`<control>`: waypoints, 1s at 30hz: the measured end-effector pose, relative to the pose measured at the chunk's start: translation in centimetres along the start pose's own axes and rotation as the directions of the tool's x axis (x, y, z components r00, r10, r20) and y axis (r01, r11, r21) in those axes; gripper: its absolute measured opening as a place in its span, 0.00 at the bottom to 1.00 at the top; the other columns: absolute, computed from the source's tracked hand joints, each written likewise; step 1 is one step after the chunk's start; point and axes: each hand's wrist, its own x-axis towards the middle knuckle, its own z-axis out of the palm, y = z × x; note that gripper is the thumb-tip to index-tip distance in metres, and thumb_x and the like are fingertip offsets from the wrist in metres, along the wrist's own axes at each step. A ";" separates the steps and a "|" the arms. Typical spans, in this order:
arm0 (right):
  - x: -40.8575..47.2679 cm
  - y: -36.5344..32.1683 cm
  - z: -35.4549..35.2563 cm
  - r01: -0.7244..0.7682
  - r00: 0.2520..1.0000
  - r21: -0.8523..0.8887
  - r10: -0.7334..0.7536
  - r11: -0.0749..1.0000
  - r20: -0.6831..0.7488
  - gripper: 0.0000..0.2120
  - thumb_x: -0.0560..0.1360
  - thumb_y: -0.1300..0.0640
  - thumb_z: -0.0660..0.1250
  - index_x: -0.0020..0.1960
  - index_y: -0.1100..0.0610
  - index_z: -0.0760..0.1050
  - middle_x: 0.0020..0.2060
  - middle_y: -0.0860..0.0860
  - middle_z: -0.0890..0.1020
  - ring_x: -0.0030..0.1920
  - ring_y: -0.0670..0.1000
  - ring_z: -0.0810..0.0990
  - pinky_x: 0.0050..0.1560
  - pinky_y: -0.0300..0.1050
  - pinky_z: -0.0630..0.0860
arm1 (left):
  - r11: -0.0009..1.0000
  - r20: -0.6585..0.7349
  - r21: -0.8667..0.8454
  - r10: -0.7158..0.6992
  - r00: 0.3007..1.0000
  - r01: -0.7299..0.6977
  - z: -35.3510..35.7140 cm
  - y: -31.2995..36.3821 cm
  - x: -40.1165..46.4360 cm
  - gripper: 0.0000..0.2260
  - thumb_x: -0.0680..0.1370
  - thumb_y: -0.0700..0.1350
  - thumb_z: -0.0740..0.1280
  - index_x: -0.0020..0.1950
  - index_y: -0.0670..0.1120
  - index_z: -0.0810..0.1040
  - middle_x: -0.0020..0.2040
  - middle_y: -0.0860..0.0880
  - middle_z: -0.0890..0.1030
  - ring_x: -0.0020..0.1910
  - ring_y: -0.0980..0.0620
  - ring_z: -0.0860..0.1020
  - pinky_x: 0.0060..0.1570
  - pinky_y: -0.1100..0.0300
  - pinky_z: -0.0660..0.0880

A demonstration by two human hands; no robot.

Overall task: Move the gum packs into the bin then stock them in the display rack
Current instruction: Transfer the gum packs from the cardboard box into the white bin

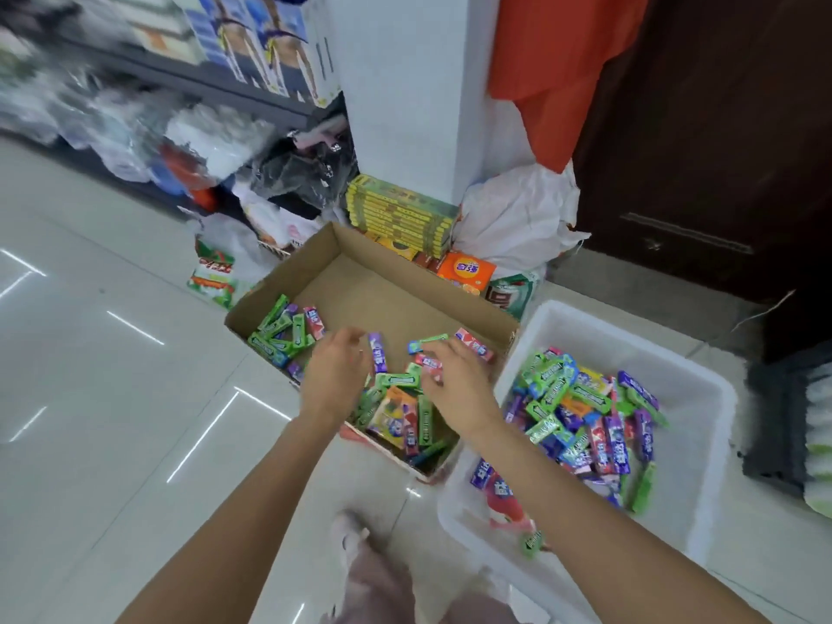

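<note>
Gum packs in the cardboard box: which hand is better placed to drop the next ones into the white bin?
Right hand, probably. It is over the gum packs at the cardboard box side nearest the white bin; the left hand is farther away.

Glossy pale tile floor [112, 398] with strip-light reflections at left. White pillar [405, 92] far centre, dark wooden door [702, 141] far right. Blurred stocked shelving [189, 78] far left, orange cloth [562, 51] hanging between pillar and door.

Both bare forearms stretched forward, side by side. Left hand [334, 370] palm down, fingers loosely curled. Right hand [457, 381] palm down, fingers spread and bent downward.
</note>
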 end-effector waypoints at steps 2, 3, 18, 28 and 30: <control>1.8 -2.9 1.9 0.022 0.999 0.018 -0.022 1.000 0.040 0.17 0.77 0.58 0.62 0.66 0.55 0.70 0.60 0.52 0.73 0.62 0.51 0.71 0.60 0.46 0.69 | 0.998 -0.026 0.033 -0.045 0.999 0.045 -2.4 -3.3 1.5 0.13 0.77 0.46 0.65 0.61 0.44 0.75 0.55 0.43 0.78 0.55 0.44 0.75 0.55 0.49 0.73; 2.8 -4.3 3.0 0.031 0.998 0.021 -0.032 0.999 0.051 0.18 0.77 0.59 0.62 0.66 0.56 0.70 0.60 0.52 0.73 0.62 0.51 0.71 0.59 0.46 0.69 | 0.997 -0.029 0.058 -0.052 0.998 0.053 -3.5 -4.8 2.2 0.14 0.77 0.46 0.66 0.60 0.43 0.76 0.55 0.42 0.78 0.55 0.42 0.75 0.55 0.48 0.73; 15.1 -10.3 17.7 0.144 0.898 -0.319 0.012 0.937 0.441 0.30 0.79 0.55 0.59 0.77 0.49 0.50 0.77 0.52 0.49 0.75 0.56 0.53 0.73 0.50 0.56 | 0.825 0.400 0.517 0.004 0.916 -0.230 -5.9 -15.7 12.9 0.34 0.78 0.52 0.62 0.77 0.46 0.47 0.77 0.41 0.52 0.74 0.44 0.57 0.69 0.50 0.61; 15.5 -7.0 15.8 -0.076 0.870 -0.452 0.281 0.889 0.405 0.27 0.81 0.46 0.51 0.77 0.48 0.46 0.76 0.47 0.38 0.76 0.49 0.41 0.75 0.54 0.48 | 0.791 0.555 0.546 -0.094 0.827 -0.277 -4.0 -15.8 14.5 0.32 0.80 0.56 0.57 0.77 0.48 0.44 0.77 0.40 0.40 0.76 0.43 0.44 0.72 0.48 0.53; 15.7 -7.0 15.4 -0.089 0.873 -0.423 0.275 0.902 0.402 0.27 0.81 0.46 0.51 0.77 0.49 0.47 0.76 0.46 0.40 0.76 0.49 0.43 0.74 0.53 0.48 | 0.813 0.545 0.515 -0.068 0.835 -0.270 -3.6 -15.5 14.8 0.31 0.80 0.54 0.59 0.77 0.48 0.48 0.77 0.41 0.43 0.76 0.43 0.46 0.71 0.49 0.55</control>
